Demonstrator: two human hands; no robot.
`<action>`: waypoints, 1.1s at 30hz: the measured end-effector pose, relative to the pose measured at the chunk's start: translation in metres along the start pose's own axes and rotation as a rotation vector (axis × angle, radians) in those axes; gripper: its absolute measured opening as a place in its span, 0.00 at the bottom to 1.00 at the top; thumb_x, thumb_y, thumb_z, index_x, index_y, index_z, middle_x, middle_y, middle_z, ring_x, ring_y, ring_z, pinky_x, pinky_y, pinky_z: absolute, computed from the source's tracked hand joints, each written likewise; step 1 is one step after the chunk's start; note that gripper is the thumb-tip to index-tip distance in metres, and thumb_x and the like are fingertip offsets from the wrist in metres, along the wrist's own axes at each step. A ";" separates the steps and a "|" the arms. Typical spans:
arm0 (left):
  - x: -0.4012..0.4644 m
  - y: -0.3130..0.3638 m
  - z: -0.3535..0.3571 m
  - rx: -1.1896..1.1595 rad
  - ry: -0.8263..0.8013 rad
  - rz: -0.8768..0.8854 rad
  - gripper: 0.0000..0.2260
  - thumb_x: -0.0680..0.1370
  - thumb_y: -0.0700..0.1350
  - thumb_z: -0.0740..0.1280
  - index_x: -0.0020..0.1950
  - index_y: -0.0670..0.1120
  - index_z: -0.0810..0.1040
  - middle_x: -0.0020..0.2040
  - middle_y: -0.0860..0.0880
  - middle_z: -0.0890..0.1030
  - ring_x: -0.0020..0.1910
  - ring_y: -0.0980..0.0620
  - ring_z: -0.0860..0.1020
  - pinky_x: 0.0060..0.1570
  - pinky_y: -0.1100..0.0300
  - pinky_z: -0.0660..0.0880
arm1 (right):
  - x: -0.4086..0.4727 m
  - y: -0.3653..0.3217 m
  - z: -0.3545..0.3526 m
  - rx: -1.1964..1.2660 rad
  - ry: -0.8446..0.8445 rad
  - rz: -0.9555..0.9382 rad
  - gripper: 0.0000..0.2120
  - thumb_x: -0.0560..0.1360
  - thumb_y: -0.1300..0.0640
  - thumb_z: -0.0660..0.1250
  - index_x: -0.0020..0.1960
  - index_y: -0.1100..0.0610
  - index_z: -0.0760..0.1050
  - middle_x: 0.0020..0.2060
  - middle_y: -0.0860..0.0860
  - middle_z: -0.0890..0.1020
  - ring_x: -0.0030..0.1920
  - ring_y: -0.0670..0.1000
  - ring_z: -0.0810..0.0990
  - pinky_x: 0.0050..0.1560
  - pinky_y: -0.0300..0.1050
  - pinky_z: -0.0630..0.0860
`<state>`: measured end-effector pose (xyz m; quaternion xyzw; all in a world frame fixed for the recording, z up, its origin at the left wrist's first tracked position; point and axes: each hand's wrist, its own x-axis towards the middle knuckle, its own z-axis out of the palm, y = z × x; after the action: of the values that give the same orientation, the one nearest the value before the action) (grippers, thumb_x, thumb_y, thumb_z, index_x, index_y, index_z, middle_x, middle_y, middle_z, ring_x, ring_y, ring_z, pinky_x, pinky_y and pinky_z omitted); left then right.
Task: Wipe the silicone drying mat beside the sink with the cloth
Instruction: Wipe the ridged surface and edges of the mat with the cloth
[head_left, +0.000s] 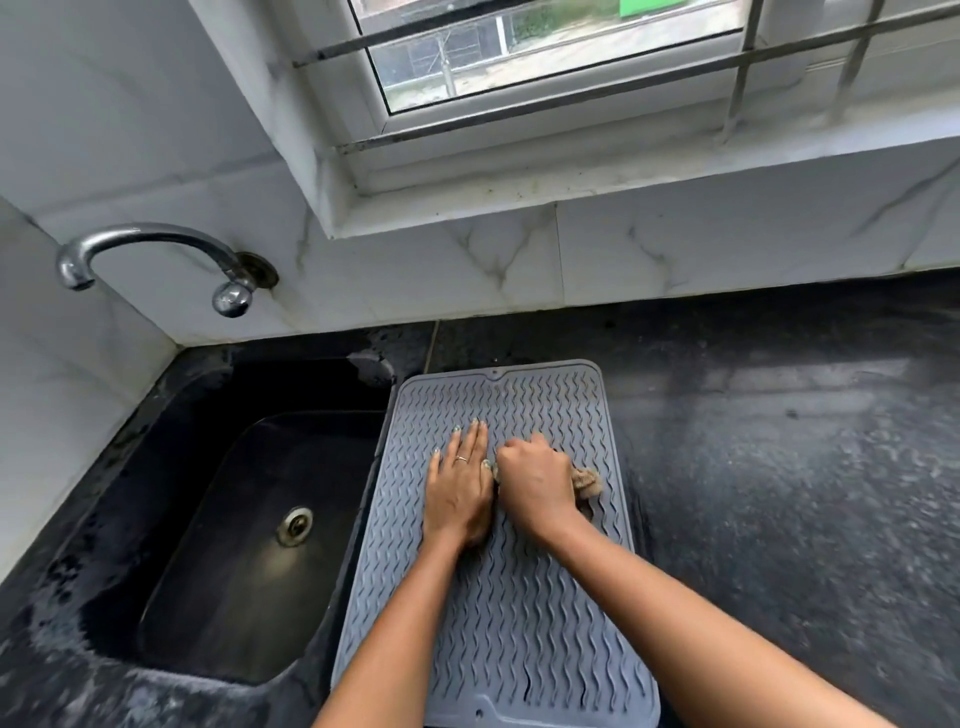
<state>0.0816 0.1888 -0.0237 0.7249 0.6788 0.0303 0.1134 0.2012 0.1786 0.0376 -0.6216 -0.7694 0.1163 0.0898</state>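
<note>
A grey silicone drying mat (519, 613) with wavy ridges lies on the dark counter just right of the sink. My left hand (460, 488) rests flat on the mat's middle, fingers spread and pointing away from me, a ring on one finger. Right beside it, my right hand (535, 483) is closed in a fist on a beige cloth (587, 483), pressing it onto the mat. Only a bunched end of the cloth shows past the right side of the fist; the rest is hidden under the hand.
A dark sink (234, 545) with a metal drain sits left of the mat. A chrome tap (150, 254) juts from the tiled wall above it. Dark speckled counter (805, 467) stretches to the right. A barred window (545, 62) is above.
</note>
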 end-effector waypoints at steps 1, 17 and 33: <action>0.001 0.001 -0.002 0.001 -0.021 -0.007 0.33 0.73 0.57 0.32 0.78 0.50 0.44 0.78 0.55 0.44 0.78 0.53 0.46 0.74 0.53 0.42 | 0.002 -0.002 -0.008 -0.007 -0.061 -0.020 0.11 0.76 0.63 0.58 0.52 0.59 0.78 0.50 0.54 0.82 0.54 0.57 0.79 0.47 0.50 0.75; -0.087 0.003 0.016 -0.006 0.114 -0.086 0.30 0.74 0.59 0.34 0.77 0.56 0.47 0.78 0.57 0.48 0.78 0.54 0.47 0.74 0.53 0.42 | -0.011 0.006 0.021 -0.136 0.144 -0.041 0.10 0.74 0.65 0.60 0.53 0.59 0.76 0.49 0.54 0.81 0.50 0.58 0.75 0.44 0.52 0.72; -0.086 0.003 0.017 0.030 0.065 -0.085 0.27 0.78 0.57 0.36 0.77 0.53 0.42 0.78 0.54 0.44 0.78 0.51 0.44 0.73 0.51 0.38 | -0.022 0.018 0.013 0.013 0.109 -0.078 0.18 0.75 0.63 0.59 0.64 0.55 0.70 0.61 0.55 0.75 0.60 0.59 0.70 0.55 0.56 0.71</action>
<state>0.0812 0.1016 -0.0297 0.6957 0.7126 0.0391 0.0816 0.2191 0.1600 0.0200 -0.5960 -0.7863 0.0836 0.1400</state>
